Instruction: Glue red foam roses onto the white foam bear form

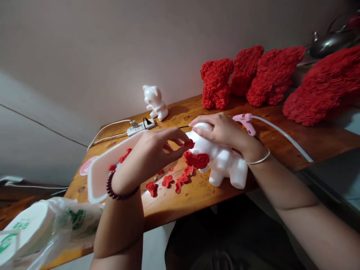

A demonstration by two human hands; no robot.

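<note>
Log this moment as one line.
left hand: holds small red rose | right hand: grips white foam bear | nearby: pink glue gun

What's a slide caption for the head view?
Left hand holds a red rose to a white foam bear gripped by the right hand.

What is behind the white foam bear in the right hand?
Behind the foam bear are a pink glue gun and, farther back, bears covered in red roses. The wooden table under it is hidden.
</note>
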